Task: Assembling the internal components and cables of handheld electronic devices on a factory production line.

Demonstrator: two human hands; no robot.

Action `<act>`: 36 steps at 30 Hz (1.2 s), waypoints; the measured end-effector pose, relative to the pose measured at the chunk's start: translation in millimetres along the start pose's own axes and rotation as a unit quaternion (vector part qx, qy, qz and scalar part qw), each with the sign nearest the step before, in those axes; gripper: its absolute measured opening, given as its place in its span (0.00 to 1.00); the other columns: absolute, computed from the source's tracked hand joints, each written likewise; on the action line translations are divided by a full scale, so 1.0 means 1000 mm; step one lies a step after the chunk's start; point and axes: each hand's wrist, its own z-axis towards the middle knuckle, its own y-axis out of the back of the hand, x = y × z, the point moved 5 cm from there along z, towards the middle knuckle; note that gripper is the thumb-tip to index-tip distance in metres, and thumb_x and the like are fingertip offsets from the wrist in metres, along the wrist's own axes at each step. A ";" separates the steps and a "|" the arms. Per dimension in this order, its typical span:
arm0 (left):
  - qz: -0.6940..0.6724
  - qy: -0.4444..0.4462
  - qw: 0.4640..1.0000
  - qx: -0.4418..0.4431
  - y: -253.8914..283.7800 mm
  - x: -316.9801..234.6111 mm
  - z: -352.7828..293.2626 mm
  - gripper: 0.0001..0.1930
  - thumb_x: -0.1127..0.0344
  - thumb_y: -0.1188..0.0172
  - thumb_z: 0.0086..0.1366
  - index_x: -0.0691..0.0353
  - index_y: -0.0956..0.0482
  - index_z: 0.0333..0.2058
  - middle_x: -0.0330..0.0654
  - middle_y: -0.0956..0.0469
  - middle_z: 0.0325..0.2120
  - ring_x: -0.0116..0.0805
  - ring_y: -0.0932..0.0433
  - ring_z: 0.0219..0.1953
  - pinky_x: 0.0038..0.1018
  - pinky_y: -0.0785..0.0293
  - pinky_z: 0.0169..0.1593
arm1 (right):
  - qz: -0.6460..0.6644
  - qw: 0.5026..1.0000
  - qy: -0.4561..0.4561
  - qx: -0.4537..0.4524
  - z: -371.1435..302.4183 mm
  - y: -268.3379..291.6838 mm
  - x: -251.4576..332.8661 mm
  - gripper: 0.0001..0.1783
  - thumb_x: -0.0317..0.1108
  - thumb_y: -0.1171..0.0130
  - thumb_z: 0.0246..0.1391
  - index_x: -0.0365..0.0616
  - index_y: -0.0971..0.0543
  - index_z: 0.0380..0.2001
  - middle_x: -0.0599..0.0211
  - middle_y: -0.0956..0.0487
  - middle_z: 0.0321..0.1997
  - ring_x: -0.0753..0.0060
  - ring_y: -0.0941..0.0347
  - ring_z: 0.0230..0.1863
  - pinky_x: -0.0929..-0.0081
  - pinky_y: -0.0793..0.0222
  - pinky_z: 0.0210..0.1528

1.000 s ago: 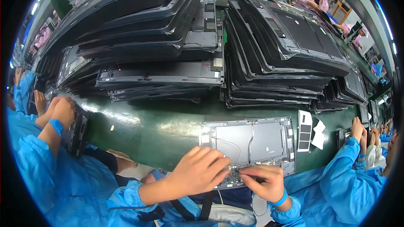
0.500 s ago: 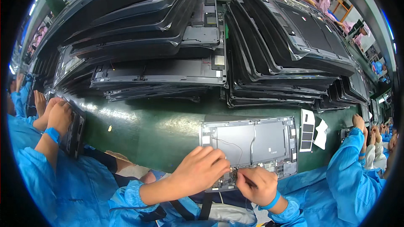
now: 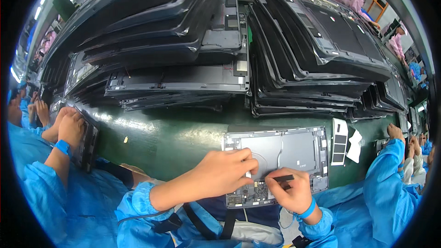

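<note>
One grey rectangular housing (image 3: 299, 150), backed by two tall black-panel stacks (image 3: 147, 41) (image 3: 317, 57), is partly hidden by the left hand (image 3: 226, 171), grip unclear; one black stick (image 3: 285, 178) is held by the right hand (image 3: 295, 193).

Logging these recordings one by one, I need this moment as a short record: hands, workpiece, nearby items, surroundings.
Left hand: over the device's left part; whether it pinches anything is unclear
Right hand: holds a dark slim tool above the circuit board
Workpiece: opened flat device, board along its near edge
Right of workpiece: white sheet with black rectangles, white paper piece
Beyond: two tall stacks of dark casings on a green bench
</note>
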 end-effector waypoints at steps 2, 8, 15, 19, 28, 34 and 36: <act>0.010 0.024 0.998 0.055 0.000 0.000 0.002 0.11 0.60 0.34 0.58 0.51 0.26 0.36 0.36 0.28 0.33 0.41 0.21 0.32 0.36 0.25 0.30 | 0.009 1.000 0.001 -0.008 -0.002 -0.001 0.002 0.03 0.23 0.36 0.51 0.35 0.18 0.29 0.64 0.19 0.22 0.82 0.25 0.19 0.83 0.31 0.21; 0.016 0.033 0.988 0.148 0.003 0.010 0.020 0.09 0.60 0.35 0.59 0.49 0.25 0.37 0.35 0.28 0.33 0.39 0.21 0.33 0.34 0.26 0.31 | 0.025 0.999 0.026 -0.005 0.000 0.002 0.001 0.02 0.23 0.36 0.51 0.35 0.17 0.29 0.64 0.19 0.23 0.82 0.26 0.19 0.83 0.34 0.21; 0.017 0.034 0.985 0.170 0.004 0.001 0.007 0.08 0.62 0.37 0.59 0.50 0.25 0.36 0.33 0.26 0.37 0.35 0.21 0.43 0.37 0.23 0.35 | 0.011 0.999 0.053 0.010 -0.003 0.000 0.003 0.03 0.23 0.35 0.51 0.35 0.17 0.31 0.59 0.17 0.28 0.70 0.20 0.22 0.77 0.24 0.24; 0.018 0.003 0.989 0.150 0.006 0.001 0.001 0.11 0.63 0.35 0.57 0.53 0.24 0.39 0.37 0.28 0.39 0.38 0.24 0.47 0.38 0.24 0.41 | 0.037 0.998 0.050 -0.005 0.000 0.001 0.001 0.02 0.23 0.36 0.51 0.35 0.17 0.29 0.63 0.19 0.24 0.81 0.26 0.19 0.82 0.33 0.21; -0.009 -0.034 0.999 0.000 0.026 0.004 -0.043 0.13 0.59 0.31 0.56 0.55 0.19 0.38 0.39 0.27 0.47 0.44 0.28 0.57 0.39 0.30 0.56 | 0.030 0.998 0.047 0.020 -0.001 0.003 0.000 0.03 0.23 0.35 0.52 0.35 0.18 0.32 0.60 0.18 0.28 0.73 0.20 0.22 0.79 0.25 0.23; 0.045 -0.064 0.997 -0.018 0.023 0.004 -0.053 0.12 0.58 0.31 0.56 0.47 0.14 0.39 0.37 0.24 0.46 0.40 0.26 0.58 0.34 0.25 0.48 | 0.033 0.999 0.041 0.016 0.001 0.001 0.001 0.03 0.23 0.35 0.52 0.35 0.18 0.31 0.60 0.18 0.27 0.75 0.21 0.21 0.80 0.27 0.22; 0.063 -0.071 0.995 -0.020 0.023 0.006 -0.052 0.12 0.57 0.31 0.56 0.46 0.14 0.40 0.37 0.24 0.46 0.39 0.26 0.57 0.33 0.24 0.47 | 0.029 0.998 0.046 0.018 0.001 0.001 0.001 0.03 0.23 0.35 0.52 0.35 0.18 0.31 0.61 0.18 0.26 0.75 0.21 0.20 0.81 0.28 0.22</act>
